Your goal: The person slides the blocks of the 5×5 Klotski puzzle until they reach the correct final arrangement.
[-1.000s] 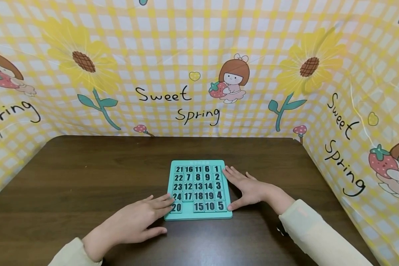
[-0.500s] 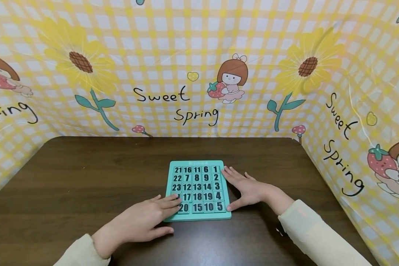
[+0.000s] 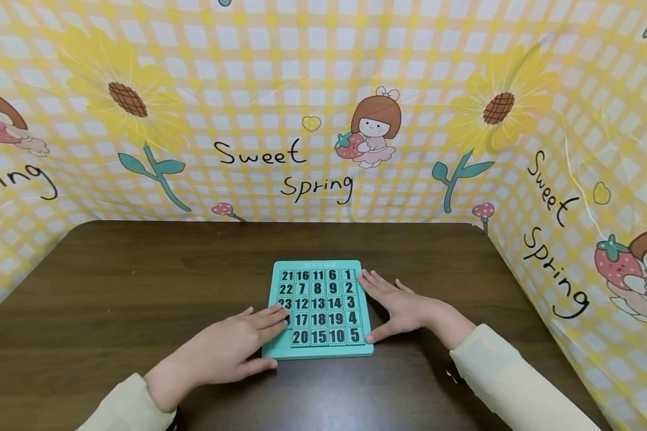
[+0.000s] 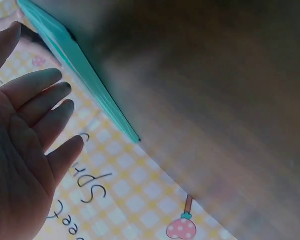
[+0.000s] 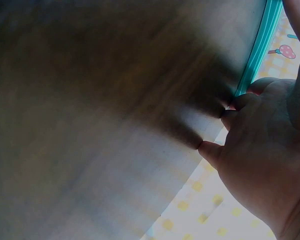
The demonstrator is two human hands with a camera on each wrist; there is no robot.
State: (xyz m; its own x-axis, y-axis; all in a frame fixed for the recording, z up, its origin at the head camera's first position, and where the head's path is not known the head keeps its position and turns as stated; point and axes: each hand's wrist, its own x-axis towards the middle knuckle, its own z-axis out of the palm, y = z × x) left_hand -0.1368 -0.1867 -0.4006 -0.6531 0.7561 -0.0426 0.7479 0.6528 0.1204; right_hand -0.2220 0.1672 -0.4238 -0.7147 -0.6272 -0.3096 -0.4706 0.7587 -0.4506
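Note:
A teal sliding number puzzle (image 3: 323, 353) lies flat on the table, its black-numbered tiles in rows. The bottom-left slot shows bare teal, with the 20 tile (image 3: 300, 337) just right of it, beside the 15. My left hand (image 3: 232, 344) reaches over the left edge. Its outstretched fingertips cover most of the 24 tile and part of the 23 tile; the thumb lies off the frame near the lower-left corner. My right hand (image 3: 401, 308) rests along the right edge with fingers spread, thumb by the lower-right corner. In the left wrist view, the puzzle's side (image 4: 95, 80) shows beyond the fingers.
The dark brown wooden table (image 3: 140, 281) extends around the puzzle. A yellow checked cloth (image 3: 269, 78) with printed flowers and lettering hangs behind it and along both sides.
The 20 tile has slid right, so the gap has passed from beside the 15 to the bottom-left corner. My left fingers followed right, then drew back up-left over the 24. My right hand stays put.

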